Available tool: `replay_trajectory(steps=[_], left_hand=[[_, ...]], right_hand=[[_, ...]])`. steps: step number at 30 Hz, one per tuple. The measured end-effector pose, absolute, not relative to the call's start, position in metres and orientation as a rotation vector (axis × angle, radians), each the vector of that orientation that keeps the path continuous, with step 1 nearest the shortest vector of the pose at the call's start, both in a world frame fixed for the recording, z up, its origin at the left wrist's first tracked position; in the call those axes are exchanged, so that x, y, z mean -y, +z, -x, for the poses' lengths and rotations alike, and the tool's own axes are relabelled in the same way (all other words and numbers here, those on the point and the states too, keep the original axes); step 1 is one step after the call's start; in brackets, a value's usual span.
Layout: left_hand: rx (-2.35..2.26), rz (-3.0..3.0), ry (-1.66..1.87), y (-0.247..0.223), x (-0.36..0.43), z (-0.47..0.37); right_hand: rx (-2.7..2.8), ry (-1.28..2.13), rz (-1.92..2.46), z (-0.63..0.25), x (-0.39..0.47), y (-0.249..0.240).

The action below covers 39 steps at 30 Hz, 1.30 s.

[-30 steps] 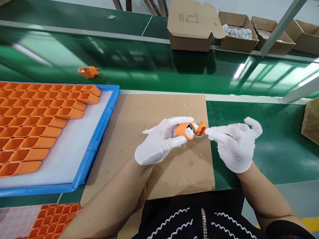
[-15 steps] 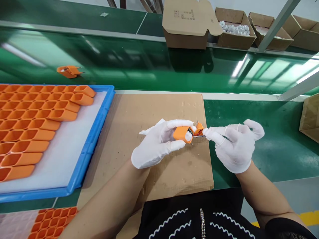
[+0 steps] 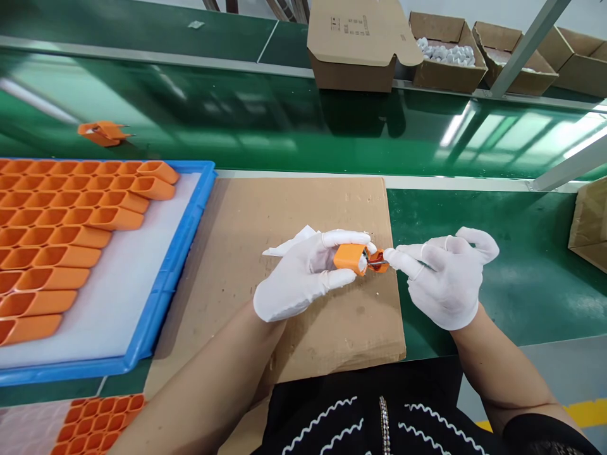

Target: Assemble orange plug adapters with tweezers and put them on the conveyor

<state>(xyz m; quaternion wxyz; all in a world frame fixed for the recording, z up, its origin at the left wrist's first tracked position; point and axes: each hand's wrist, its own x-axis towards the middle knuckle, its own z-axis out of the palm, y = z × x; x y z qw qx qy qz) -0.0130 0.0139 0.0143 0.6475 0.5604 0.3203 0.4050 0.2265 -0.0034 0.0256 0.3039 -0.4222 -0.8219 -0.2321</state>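
Across the glossy green strip (image 3: pixel 284 114) from you, a cardboard box with a printed lid (image 3: pixel 363 38) stood beside a row of open cartons (image 3: pixel 448 77), with a slanted grey metal post (image 3: pixel 530 49) in front of them. A small pale scrap (image 3: pixel 196 24) lay on the far green ledge (image 3: pixel 118 28) to your left. Another brown carton (image 3: pixel 588 224) stood at your right, cut off by the view's edge, and a yellow band (image 3: pixel 588 414) marked the floor below.

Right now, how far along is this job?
The pronged orange unit on the green surface may be done. The left hand holds an orange shell; the right hand is at a smaller orange piece, a gap showing. Apparently remaining: closing that, then the open shells in the blue tray.
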Motion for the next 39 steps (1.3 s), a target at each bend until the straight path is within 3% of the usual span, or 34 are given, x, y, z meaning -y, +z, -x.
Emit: replay_trajectory(steps=[8, 28, 39], left_hand=[[-0.712, -1.231, 0.911, 0.014, -0.014, 0.011], [-0.636, -1.124, 0.991, 0.022, -0.014, 0.004], [-0.586, -1.013, 0.916, 0.007, -0.018, 0.002]], right_hand=[[2.113, -0.668, 1.063, -0.221, 0.001, 0.033], [2.011, -0.305, 1.034, -0.221, -0.001, 0.026], [2.033, -0.577, 1.062, -0.222, 0.002, 0.024]])
